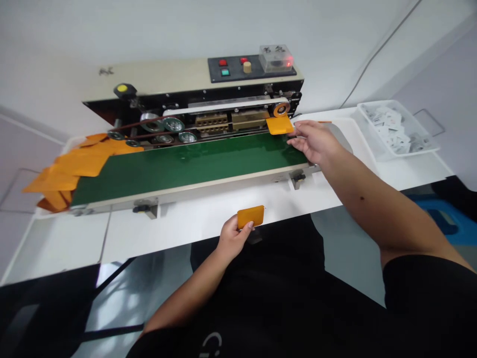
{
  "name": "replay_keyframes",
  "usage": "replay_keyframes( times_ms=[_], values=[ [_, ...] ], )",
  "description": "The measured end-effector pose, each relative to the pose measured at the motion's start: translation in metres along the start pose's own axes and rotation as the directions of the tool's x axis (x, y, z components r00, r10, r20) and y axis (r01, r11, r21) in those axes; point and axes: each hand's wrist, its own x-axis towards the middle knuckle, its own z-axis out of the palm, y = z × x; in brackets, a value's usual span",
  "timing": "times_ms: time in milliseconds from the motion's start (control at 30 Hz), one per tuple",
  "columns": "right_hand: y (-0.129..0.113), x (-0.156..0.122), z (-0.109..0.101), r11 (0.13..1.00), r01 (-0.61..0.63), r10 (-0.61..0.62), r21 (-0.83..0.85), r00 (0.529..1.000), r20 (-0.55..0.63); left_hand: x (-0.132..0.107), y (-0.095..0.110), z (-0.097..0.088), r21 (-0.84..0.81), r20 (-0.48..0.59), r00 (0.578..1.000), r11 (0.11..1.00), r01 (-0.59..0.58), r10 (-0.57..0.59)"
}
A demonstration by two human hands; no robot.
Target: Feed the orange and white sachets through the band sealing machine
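Observation:
My left hand [234,236] is closed around a small flat orange pouch [250,217], thumb on top, in front of the white table's edge. Whether it is one pouch or a stack I cannot tell. My right hand [312,141] is at the right end of a band sealer [160,79], its fingers apart beside the edge of another orange pouch [279,125]. That pouch lies at the sealer's feed end, under the guide roller and above the green conveyor belt [194,158]. Contact between the fingertips and the pouch is hard to make out.
Several orange pouches [80,161] are heaped in a tray at the belt's left end. To the right, a clear plastic bin [400,129] holds many small white packets, beside a white tray [357,136]. The sealer's control panel [234,68] has buttons and a knob.

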Motion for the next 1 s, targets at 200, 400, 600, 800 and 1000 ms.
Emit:
replay_keyframes(
  times_ms=[200,400,600,800,1000],
  values=[
    [0.028,-0.094,-0.006,0.983,0.165,-0.162,-0.076,0.985,0.053,0.001,-0.005,0.002,-0.031,-0.057,0.998,0.999,0.009,-0.011],
    [0.068,-0.185,-0.013,0.958,0.195,-0.118,-0.209,0.936,0.332,0.009,0.015,0.015,-0.131,-0.096,0.995,0.991,0.012,-0.025],
    [0.102,-0.206,-0.021,0.952,0.137,-0.024,-0.275,0.926,0.377,0.015,0.031,0.031,-0.125,-0.009,0.998,0.99,-0.057,0.056],
    [0.113,-0.205,-0.03,0.973,0.105,-0.035,-0.206,0.948,0.317,0.013,0.034,0.041,-0.099,0.06,0.996,0.994,-0.053,0.059],
    [0.117,-0.2,-0.034,0.968,0.094,-0.001,-0.232,0.929,0.371,0.015,0.037,0.043,-0.081,0.082,0.992,0.993,-0.089,0.095]
  ],
)
